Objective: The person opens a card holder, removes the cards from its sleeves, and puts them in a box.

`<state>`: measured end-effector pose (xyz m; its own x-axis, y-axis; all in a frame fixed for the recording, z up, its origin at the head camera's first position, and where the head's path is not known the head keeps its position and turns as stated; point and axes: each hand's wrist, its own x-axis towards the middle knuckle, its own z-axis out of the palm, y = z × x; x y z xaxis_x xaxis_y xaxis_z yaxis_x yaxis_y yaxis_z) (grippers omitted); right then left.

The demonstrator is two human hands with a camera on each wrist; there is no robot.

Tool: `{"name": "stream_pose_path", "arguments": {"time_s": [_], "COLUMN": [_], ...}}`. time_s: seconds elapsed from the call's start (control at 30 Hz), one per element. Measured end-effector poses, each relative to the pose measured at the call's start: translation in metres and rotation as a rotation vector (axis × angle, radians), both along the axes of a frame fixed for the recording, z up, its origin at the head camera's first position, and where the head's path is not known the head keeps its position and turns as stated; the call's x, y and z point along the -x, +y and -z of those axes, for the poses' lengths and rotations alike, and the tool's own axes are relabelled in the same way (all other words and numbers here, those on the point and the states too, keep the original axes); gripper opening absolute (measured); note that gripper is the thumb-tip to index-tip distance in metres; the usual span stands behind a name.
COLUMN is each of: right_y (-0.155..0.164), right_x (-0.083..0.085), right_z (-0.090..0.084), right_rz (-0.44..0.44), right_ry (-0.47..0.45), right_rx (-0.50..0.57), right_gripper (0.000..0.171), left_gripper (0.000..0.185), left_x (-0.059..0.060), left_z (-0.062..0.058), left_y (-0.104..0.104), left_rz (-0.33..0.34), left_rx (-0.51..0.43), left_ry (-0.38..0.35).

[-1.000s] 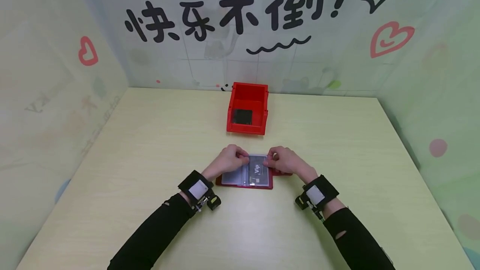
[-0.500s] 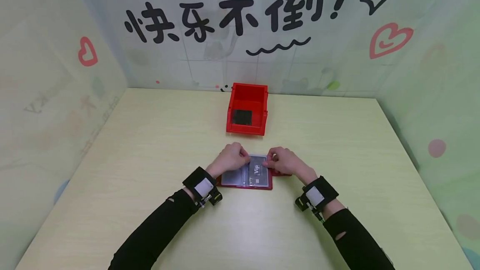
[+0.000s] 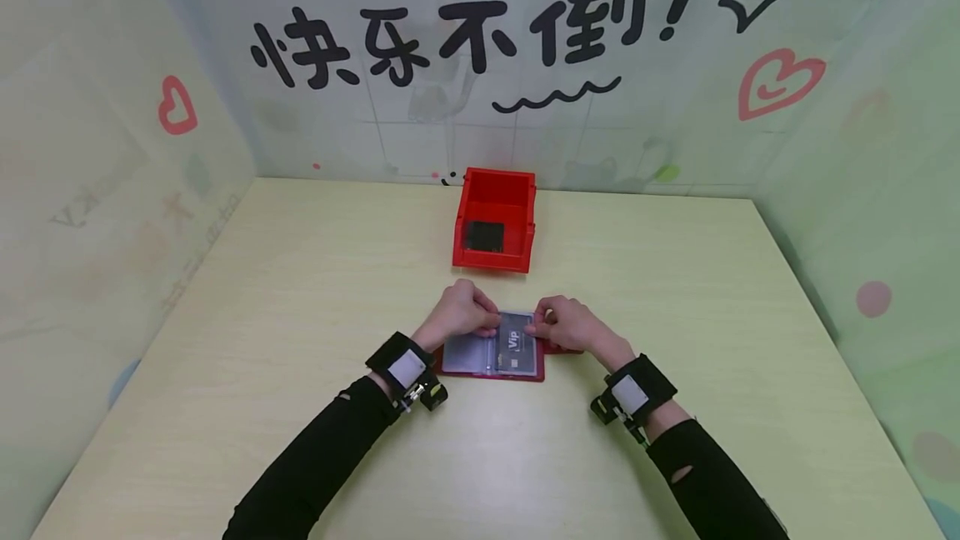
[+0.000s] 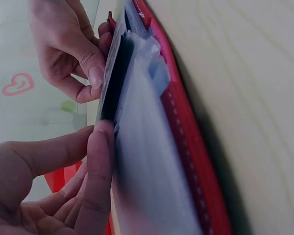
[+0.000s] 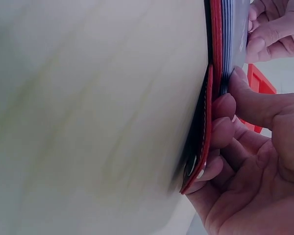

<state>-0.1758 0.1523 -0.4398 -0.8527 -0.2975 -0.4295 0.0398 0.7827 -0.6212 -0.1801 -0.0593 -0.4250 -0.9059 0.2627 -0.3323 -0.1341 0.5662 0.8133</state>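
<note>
A red card holder [image 3: 489,374] lies open on the table, its clear sleeves [image 3: 467,353] spread out. A dark VIP card [image 3: 514,341] sits in the right-hand sleeve. My left hand [image 3: 489,319] pinches the far edge of a clear sleeve [image 4: 142,147] between thumb and finger beside the card [image 4: 115,81]. My right hand [image 3: 534,326] grips the holder's right side. Its thumb lies on the stack of sleeves and its fingers [image 5: 225,132] curl under the red flap [image 5: 202,147]. The two hands almost touch over the card.
A red open-topped bin [image 3: 495,257] stands just beyond the hands with a black object [image 3: 483,234] inside. The pale wooden table [image 3: 675,273] is walled by printed backdrops on three sides. Black wrist straps with cameras sit on both forearms.
Almost nothing has changed. Both hands keep their hold on the holder, and the left forearm has shifted slightly to the right.
</note>
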Motion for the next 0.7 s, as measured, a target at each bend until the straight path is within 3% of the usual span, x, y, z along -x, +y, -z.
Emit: {"name": "stream_pose_path", "arguments": {"time_s": [0.37, 0.7], "right_y": [0.0022, 0.0022], "right_x": [-0.0007, -0.0013], "right_z": [-0.0011, -0.0005], "right_rz": [-0.009, -0.004], "right_ry": [-0.023, -0.025], "right_rx": [0.02, 0.005], "right_gripper": [0.024, 0.022], "left_gripper": [0.024, 0.027], "left_x": [-0.0006, -0.0008], "left_z": [0.0029, 0.0027], "left_y": [-0.0039, -0.0096], "left_rz": [-0.014, 0.021], "left_rx": [-0.076, -0.065], "left_ry": [-0.061, -0.102]}}
